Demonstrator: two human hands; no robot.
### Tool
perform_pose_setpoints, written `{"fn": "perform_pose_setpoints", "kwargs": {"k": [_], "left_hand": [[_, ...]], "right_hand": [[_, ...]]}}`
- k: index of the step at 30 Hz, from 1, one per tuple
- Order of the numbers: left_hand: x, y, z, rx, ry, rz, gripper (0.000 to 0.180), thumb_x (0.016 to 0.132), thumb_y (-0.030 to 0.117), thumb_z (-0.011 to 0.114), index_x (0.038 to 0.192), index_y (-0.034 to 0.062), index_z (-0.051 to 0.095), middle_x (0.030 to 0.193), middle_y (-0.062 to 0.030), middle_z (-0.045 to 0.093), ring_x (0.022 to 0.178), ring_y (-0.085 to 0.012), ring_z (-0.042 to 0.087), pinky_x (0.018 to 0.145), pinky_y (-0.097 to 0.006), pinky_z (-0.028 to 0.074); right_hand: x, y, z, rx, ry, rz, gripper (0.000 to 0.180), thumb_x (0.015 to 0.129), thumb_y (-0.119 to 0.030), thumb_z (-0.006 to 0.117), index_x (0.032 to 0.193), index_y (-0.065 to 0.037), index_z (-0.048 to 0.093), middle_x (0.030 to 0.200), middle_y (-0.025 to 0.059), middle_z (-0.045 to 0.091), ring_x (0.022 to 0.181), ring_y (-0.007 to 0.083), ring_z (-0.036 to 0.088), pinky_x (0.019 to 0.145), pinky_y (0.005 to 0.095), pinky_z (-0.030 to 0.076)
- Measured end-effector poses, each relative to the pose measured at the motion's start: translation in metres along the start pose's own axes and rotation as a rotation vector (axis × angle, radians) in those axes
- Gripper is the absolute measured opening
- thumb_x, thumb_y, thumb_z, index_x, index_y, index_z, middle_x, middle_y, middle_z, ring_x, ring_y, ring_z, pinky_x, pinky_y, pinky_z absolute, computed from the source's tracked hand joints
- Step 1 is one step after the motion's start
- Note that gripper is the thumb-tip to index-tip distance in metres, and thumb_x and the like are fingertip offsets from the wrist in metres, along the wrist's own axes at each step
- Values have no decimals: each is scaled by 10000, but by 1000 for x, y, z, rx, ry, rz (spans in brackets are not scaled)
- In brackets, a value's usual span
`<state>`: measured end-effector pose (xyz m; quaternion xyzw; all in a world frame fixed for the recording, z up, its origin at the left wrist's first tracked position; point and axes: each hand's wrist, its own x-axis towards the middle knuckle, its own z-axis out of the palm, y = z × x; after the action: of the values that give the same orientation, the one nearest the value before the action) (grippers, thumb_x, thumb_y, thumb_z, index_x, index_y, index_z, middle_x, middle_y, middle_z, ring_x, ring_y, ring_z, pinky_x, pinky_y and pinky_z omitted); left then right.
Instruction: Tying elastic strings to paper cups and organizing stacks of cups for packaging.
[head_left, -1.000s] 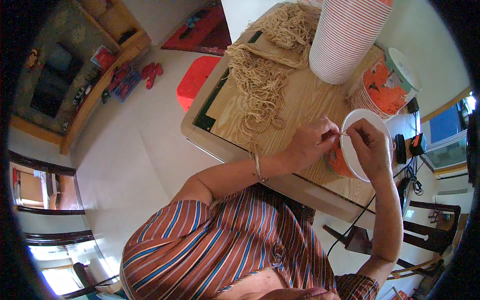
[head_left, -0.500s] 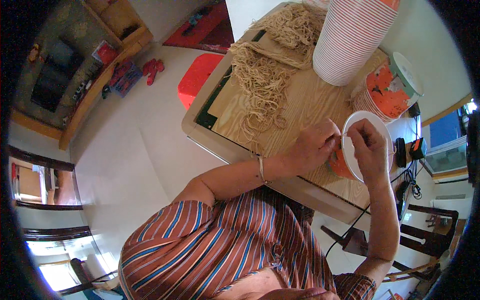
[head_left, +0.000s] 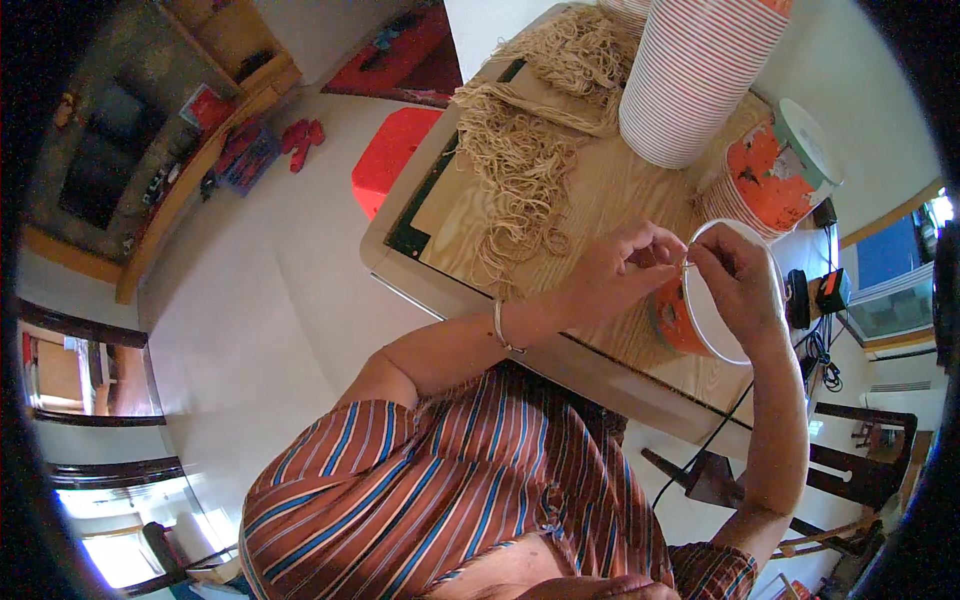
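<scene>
An orange paper bucket (head_left: 678,318) with a white inside stands at the table's near right, its mouth tilted toward me. At the left side of its rim my left hand (head_left: 640,268) pinches a thin beige cord, fingertips close together. My right hand (head_left: 742,285) reaches across the bucket's mouth, thumb and forefinger pressed together at the same spot on the rim. Both sets of fingertips nearly touch. The small bit of cord between them is mostly hidden. A heap of loose beige cords (head_left: 515,185) lies to the left on the wood-grain tabletop (head_left: 610,205).
A tall stack of white buckets (head_left: 700,80) rises at the back. Beside it, more orange buckets (head_left: 765,170) lean together, a greenish-white one on top. Black cables and a plug adapter (head_left: 830,290) lie at the right edge. A red stool (head_left: 392,155) stands left of the table.
My left hand has opened its outer fingers and turned slightly, its fingertips still at the rim. My right fingertips have come down closer to the left ones.
</scene>
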<state>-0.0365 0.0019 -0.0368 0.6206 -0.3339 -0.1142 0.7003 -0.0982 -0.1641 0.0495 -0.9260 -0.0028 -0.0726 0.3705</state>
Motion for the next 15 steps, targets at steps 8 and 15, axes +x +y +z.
{"fn": "perform_pose_setpoints", "kwargs": {"k": [8,15], "left_hand": [[15,-23,2,-168,-139,76,123,850,110,672,922,33,609,917,-35,541,824,-119,568,727,-267,480],[16,-24,-5,-114,-197,133,74,875,112,647,893,46,622,927,-31,573,900,-136,562,800,-288,466]], "right_hand": [[1,3,-2,49,-52,-10,132,883,-128,596,900,2,589,717,100,605,641,145,541,599,321,446],[-4,-10,-1,262,-7,77,283,878,-9,522,1150,-69,469,642,4,409,586,92,386,540,261,344]]}}
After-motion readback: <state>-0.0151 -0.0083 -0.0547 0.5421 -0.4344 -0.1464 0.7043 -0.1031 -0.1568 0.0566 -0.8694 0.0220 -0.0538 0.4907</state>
